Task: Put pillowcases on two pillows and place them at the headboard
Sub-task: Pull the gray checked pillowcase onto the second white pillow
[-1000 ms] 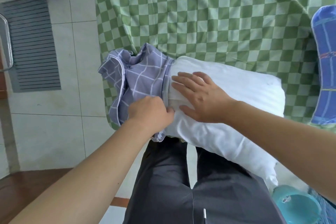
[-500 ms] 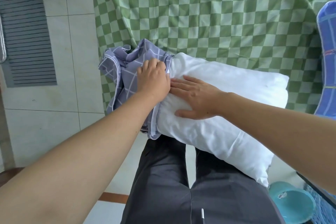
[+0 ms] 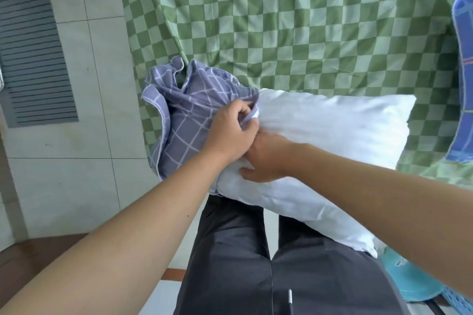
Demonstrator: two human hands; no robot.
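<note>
A bare white pillow lies across the near edge of the bed, its left end tucked into a bunched purple checked pillowcase. My left hand grips the pillowcase's open hem at the pillow's top left. My right hand lies just below it on the pillow's left end; its fingers are mostly hidden under my left hand, and the thumb presses the white fabric. A second pillow, in blue patterned fabric, shows at the right edge.
The green checked bedsheet covers the bed beyond the pillow. Pale floor tiles and a grey striped mat lie to the left. A turquoise bin stands at lower right beside my legs.
My left hand has moved from the pillow's near edge up to the top hem and taken hold of it. My right hand slid left until its fingers went under my left hand.
</note>
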